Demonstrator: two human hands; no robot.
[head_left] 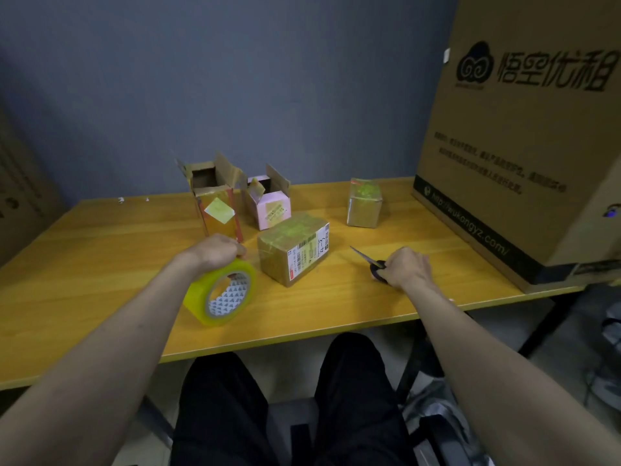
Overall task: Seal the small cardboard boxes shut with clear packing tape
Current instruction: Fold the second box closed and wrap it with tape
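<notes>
While left hand (218,248) grips tape roll (220,292), right hand (408,267) clasps scissors (369,260).

Large printed carton (524,136) on yellow table's (100,250) right end — blue wall (235,79) behind.

Both forearms reach forward (bare); left hand (218,249) and right hand (408,266) are each curled, knuckles up.

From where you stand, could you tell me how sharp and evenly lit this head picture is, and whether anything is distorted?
Head view: dim and soft throughout; the print on the labelled box is blurred beyond reading. Wide-angle bending curves the table edge and tilts the large carton. No strong glare; the tape roll under the left hand and the scissors in the right hand stay recognisable.
</notes>
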